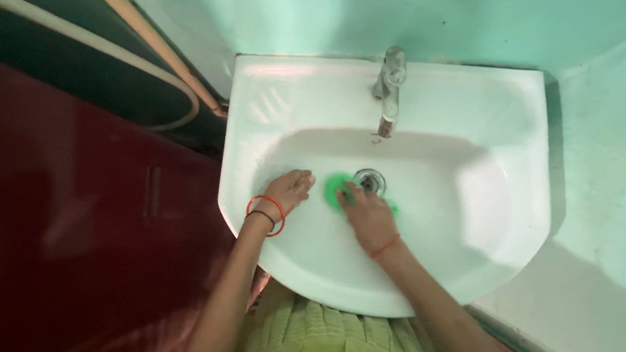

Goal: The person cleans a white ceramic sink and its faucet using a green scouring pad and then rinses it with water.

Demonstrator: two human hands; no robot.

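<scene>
A white wall-mounted sink (479, 123) fills the middle of the head view. My right hand (367, 216) presses a green scrub pad (335, 188) onto the basin floor, just left of the metal drain (370, 180). My left hand (289, 190) lies flat on the basin's left inner slope, fingers together, holding nothing. Red and black bangles circle the left wrist; a thin red thread circles the right wrist. Part of the pad is hidden under my right fingers.
A metal tap (390, 88) stands at the sink's back edge, above the drain. Pale green walls surround the sink behind and to the right. A dark red surface (57, 212) lies to the left, with pipes (147, 76) running diagonally above it. My green garment shows below the sink.
</scene>
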